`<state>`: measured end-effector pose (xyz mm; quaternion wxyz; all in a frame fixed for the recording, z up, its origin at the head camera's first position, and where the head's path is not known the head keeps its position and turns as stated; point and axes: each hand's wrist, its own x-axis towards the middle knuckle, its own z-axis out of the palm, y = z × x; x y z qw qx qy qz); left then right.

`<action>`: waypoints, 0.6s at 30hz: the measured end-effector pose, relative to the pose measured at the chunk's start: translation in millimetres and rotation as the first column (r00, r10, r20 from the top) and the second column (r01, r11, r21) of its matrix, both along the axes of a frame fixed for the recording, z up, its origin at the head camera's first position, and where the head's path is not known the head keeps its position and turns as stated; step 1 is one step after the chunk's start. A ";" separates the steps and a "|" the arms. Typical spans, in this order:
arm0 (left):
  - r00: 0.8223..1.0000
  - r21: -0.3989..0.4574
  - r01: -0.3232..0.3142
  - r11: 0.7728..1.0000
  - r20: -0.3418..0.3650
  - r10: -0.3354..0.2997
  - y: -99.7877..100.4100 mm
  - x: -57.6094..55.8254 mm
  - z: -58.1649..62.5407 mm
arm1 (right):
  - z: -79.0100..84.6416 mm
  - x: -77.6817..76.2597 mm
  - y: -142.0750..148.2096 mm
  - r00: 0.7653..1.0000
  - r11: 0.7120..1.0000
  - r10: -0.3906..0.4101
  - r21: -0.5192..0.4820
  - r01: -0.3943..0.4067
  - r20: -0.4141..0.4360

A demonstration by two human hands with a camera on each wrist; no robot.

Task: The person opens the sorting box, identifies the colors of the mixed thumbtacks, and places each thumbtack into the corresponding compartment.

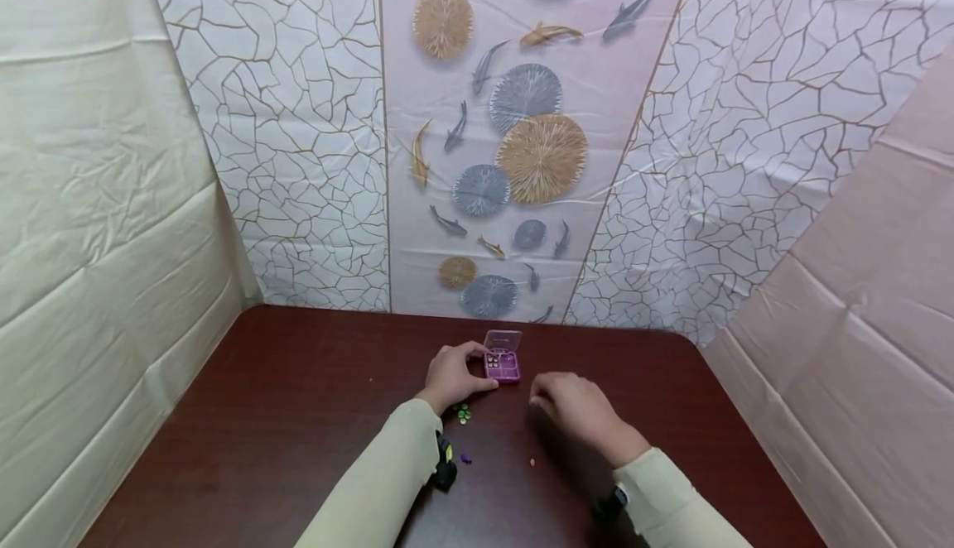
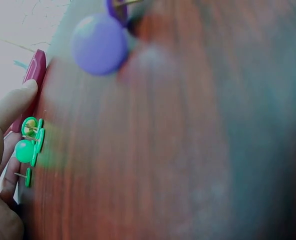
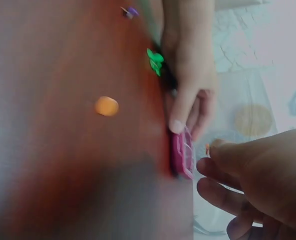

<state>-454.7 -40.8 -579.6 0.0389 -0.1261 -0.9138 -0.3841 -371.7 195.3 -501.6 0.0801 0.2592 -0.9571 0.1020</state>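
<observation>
Sleeves (image 1: 376, 473), pink box (image 1: 508, 372), gold pieces (image 1: 493, 361) inside

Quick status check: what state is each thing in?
Pink box: open, lid raised
Left hand: gripping pink box
Right hand: pinching small orange piece
Green tacks: clustered on table
Purple tacks: loose on table
Orange tack: loose on table
Yellowish pieces: inside pink box
</observation>
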 end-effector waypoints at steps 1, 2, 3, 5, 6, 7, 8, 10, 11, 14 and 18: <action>1.000 0.002 -0.001 1.000 0.002 0.001 0.0 0.6 0.5 | 1.4 -6.1 -0.9 1.000 1.000 -0.028 -0.004 0.028 -0.005; 1.000 0.006 -0.002 1.000 0.003 0.002 0.1 1.3 0.9 | 2.5 -12.2 -2.1 0.999 0.999 -0.051 -0.006 0.051 -0.008; 1.000 0.010 -0.002 1.000 0.003 0.002 0.4 2.2 1.2 | 3.5 -18.0 -3.7 0.997 0.997 -0.072 -0.009 0.072 -0.002; 1.000 0.016 -0.004 1.000 0.009 0.004 -0.9 3.4 1.6 | 4.5 -30.3 -9.2 0.995 0.995 -0.096 -0.020 0.096 0.009; 1.000 0.018 -0.005 1.000 0.013 0.004 -1.3 3.9 1.9 | 4.0 -36.5 -12.0 0.995 0.995 -0.102 -0.023 0.102 0.012; 1.000 0.020 -0.005 1.000 0.016 0.005 -1.6 4.4 2.0 | 3.0 -42.5 -14.8 0.995 0.994 -0.103 -0.027 0.103 0.012; 1.000 0.020 -0.006 1.000 0.017 0.005 -1.7 4.4 1.9 | 2.2 -47.9 -17.8 0.995 0.994 -0.103 -0.029 0.104 0.012; 1.000 0.017 -0.005 1.000 0.020 0.004 -1.9 3.7 1.9 | -1.2 -57.7 -22.6 0.994 0.994 -0.106 -0.038 0.106 -0.001; 1.000 0.017 -0.003 1.000 0.020 0.003 -1.8 3.3 2.0 | -2.9 -62.3 -24.9 0.994 0.993 -0.111 -0.042 0.111 -0.006; 1.000 0.005 0.000 1.000 0.011 0.000 -1.2 1.1 0.6 | -7.9 -72.9 -30.8 0.990 0.989 -0.139 -0.050 0.139 -0.005; 1.000 -0.012 -0.005 1.000 -0.001 0.005 -0.7 -2.3 -0.4 | -12.2 -83.2 -38.4 0.986 0.984 -0.168 -0.053 0.168 -0.002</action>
